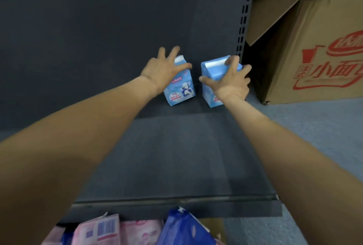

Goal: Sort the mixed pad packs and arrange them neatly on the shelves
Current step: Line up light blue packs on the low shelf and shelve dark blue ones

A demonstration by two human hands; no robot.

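Head view: beside the slotted upright (243, 21), the right hand (231, 81) clamps one light-blue pack (211, 72), the left hand (161, 70) rests spread-fingered on another pack (180, 89); slide both flush, fronts aligned.

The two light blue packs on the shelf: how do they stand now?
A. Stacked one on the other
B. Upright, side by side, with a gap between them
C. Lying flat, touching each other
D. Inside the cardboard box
B: the left pack and the right pack stand upright on the shelf, with dark shelf showing between them.
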